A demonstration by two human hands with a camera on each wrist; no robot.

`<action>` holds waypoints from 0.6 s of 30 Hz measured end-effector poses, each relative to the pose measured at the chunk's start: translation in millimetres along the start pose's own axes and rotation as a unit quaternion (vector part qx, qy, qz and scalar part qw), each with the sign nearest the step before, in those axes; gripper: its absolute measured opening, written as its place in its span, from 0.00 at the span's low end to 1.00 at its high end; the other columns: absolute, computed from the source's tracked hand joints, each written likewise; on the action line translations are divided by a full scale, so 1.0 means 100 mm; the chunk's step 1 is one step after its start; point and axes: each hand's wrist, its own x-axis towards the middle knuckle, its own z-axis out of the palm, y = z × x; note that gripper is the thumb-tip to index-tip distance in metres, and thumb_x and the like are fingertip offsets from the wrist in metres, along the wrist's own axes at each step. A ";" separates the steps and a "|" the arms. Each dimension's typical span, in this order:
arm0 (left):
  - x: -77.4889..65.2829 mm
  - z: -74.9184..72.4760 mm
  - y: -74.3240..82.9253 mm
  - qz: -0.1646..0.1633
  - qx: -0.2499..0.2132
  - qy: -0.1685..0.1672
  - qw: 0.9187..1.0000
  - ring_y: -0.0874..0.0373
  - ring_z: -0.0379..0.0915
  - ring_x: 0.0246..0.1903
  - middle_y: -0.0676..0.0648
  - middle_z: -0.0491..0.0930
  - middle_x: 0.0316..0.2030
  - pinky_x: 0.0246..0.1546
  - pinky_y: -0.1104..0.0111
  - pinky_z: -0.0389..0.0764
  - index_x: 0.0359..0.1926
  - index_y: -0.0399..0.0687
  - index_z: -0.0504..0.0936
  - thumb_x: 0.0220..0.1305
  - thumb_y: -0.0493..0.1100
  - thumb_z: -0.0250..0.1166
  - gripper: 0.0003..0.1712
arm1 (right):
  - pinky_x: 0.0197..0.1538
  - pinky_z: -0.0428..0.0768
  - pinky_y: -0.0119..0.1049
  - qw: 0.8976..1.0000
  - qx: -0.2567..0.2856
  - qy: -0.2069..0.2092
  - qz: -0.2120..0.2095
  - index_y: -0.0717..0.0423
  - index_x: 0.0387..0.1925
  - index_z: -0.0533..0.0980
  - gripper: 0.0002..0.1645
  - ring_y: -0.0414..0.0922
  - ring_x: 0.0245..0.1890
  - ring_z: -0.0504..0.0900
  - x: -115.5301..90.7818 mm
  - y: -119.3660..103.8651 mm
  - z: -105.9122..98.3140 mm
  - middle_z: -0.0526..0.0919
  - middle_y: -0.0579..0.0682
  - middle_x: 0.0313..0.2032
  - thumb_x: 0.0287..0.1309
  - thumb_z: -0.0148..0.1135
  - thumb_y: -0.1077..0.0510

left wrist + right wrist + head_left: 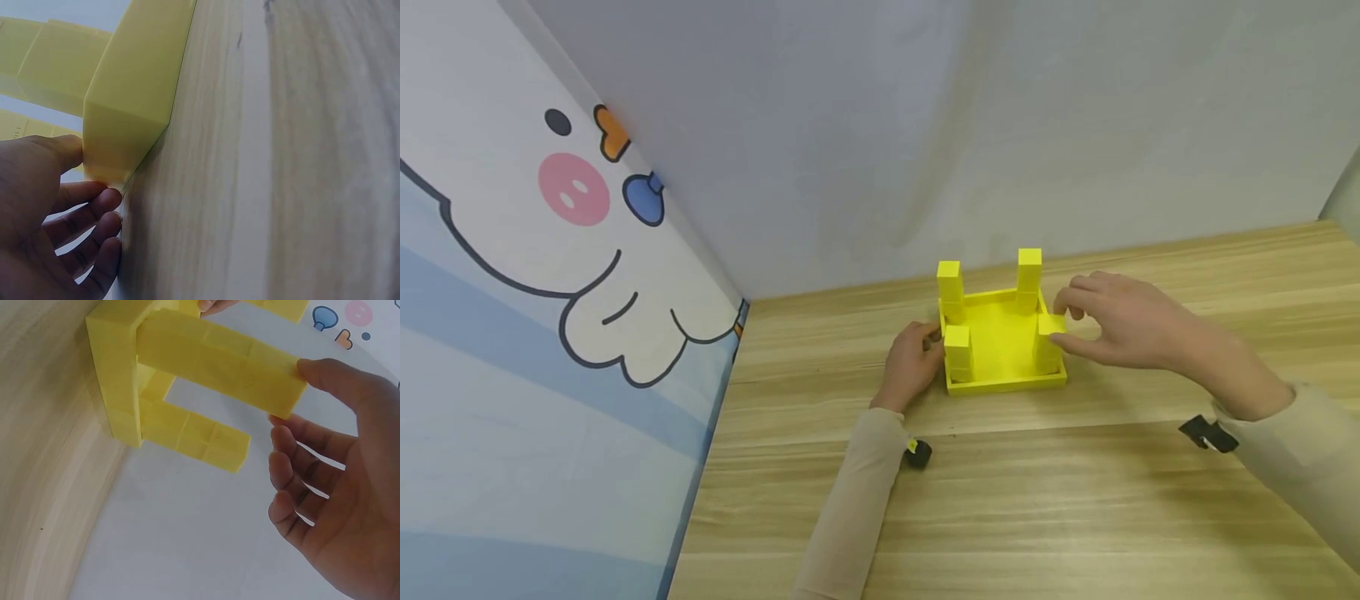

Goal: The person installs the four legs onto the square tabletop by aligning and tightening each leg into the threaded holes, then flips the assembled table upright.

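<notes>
A shallow yellow tray (1007,385) lies on the wooden table, with a stack of yellow blocks standing upright in each corner. At the tray's left side my left hand (913,362) holds the wall between thumb and index finger; the other fingers (103,250) curl loosely beside it. On the right, my right hand (1131,321) pinches the top block of the near right stack (219,359) between thumb and index finger. That stack looks straight, its blocks touching end to end. Another stack (194,434) shows beside it in the right wrist view.
The wooden table (1000,508) runs up to a pale grey wall (962,125) close behind the tray. To the left stands a panel (497,375) with a cartoon print. Black wrist straps (1208,434) show at both sleeves.
</notes>
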 end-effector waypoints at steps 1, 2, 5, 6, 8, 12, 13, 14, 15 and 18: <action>0.00 0.00 0.00 0.000 -0.002 0.000 1.000 0.51 0.79 0.50 0.44 0.82 0.50 0.54 0.57 0.81 0.62 0.47 0.81 0.73 0.46 0.59 0.21 | 0.40 0.77 0.42 1.000 -0.002 0.004 0.003 0.48 0.40 0.79 0.16 0.41 0.35 0.77 0.00 0.00 0.02 0.80 0.44 0.34 0.58 0.72 0.45; 0.00 0.00 0.00 0.000 -0.002 -0.001 1.000 0.51 0.79 0.50 0.44 0.82 0.50 0.54 0.57 0.81 0.62 0.47 0.81 0.73 0.46 0.59 0.21 | 0.39 0.76 0.40 1.000 -0.006 0.007 0.004 0.48 0.37 0.78 0.15 0.41 0.34 0.75 0.01 0.01 0.03 0.79 0.43 0.33 0.58 0.73 0.45; 0.00 0.00 0.01 0.002 -0.005 -0.001 1.000 0.50 0.79 0.49 0.43 0.82 0.49 0.54 0.56 0.81 0.62 0.47 0.81 0.73 0.45 0.59 0.21 | 0.39 0.75 0.38 1.000 -0.010 0.008 0.017 0.48 0.33 0.76 0.17 0.40 0.31 0.73 0.01 0.00 0.06 0.77 0.44 0.30 0.57 0.73 0.43; 0.00 0.00 0.00 0.002 -0.004 0.000 1.000 0.50 0.79 0.49 0.43 0.82 0.49 0.54 0.56 0.81 0.62 0.47 0.82 0.73 0.45 0.59 0.20 | 0.39 0.75 0.40 1.000 -0.007 0.003 0.023 0.48 0.35 0.76 0.19 0.40 0.32 0.73 0.01 0.00 0.06 0.78 0.44 0.31 0.57 0.72 0.41; 0.00 0.01 0.00 0.004 -0.003 0.000 1.000 0.51 0.79 0.49 0.43 0.82 0.49 0.54 0.57 0.81 0.62 0.47 0.82 0.73 0.45 0.58 0.20 | 0.41 0.76 0.42 0.999 0.002 -0.009 0.035 0.49 0.43 0.79 0.23 0.42 0.34 0.75 0.00 -0.01 0.05 0.80 0.44 0.33 0.57 0.71 0.38; 0.01 0.01 0.00 0.005 0.000 0.000 1.000 0.50 0.79 0.49 0.43 0.82 0.49 0.54 0.57 0.81 0.62 0.46 0.82 0.73 0.44 0.58 0.21 | 0.46 0.78 0.47 0.999 0.008 -0.028 0.029 0.48 0.62 0.77 0.33 0.43 0.39 0.78 -0.02 -0.02 0.01 0.81 0.43 0.37 0.59 0.68 0.40; 0.01 0.01 0.00 0.005 0.001 0.001 1.000 0.50 0.79 0.49 0.43 0.82 0.49 0.54 0.56 0.81 0.62 0.46 0.81 0.73 0.44 0.58 0.21 | 0.46 0.77 0.47 0.999 0.004 -0.028 0.018 0.47 0.63 0.77 0.32 0.42 0.39 0.78 -0.02 -0.02 0.00 0.80 0.42 0.37 0.58 0.68 0.44; 0.01 0.01 0.00 0.005 0.001 0.001 1.000 0.50 0.79 0.50 0.43 0.82 0.50 0.54 0.56 0.81 0.62 0.46 0.82 0.73 0.44 0.58 0.20 | 0.46 0.77 0.47 1.000 0.000 -0.027 0.007 0.47 0.64 0.77 0.32 0.42 0.39 0.78 -0.02 -0.01 0.00 0.80 0.41 0.37 0.58 0.67 0.47; 0.01 0.01 0.00 0.005 0.002 0.002 1.000 0.50 0.79 0.50 0.43 0.82 0.49 0.54 0.56 0.81 0.62 0.46 0.82 0.73 0.44 0.58 0.20 | 0.46 0.77 0.47 1.000 -0.004 -0.025 -0.002 0.47 0.63 0.77 0.31 0.41 0.39 0.78 -0.02 -0.01 -0.01 0.80 0.41 0.37 0.56 0.67 0.50; 0.03 0.02 0.00 0.003 0.004 0.003 1.000 0.49 0.80 0.50 0.42 0.82 0.50 0.54 0.56 0.81 0.62 0.45 0.81 0.73 0.44 0.58 0.20 | 0.47 0.78 0.48 1.000 -0.004 -0.020 -0.021 0.47 0.60 0.79 0.29 0.41 0.39 0.78 0.00 0.05 0.00 0.80 0.41 0.38 0.54 0.67 0.54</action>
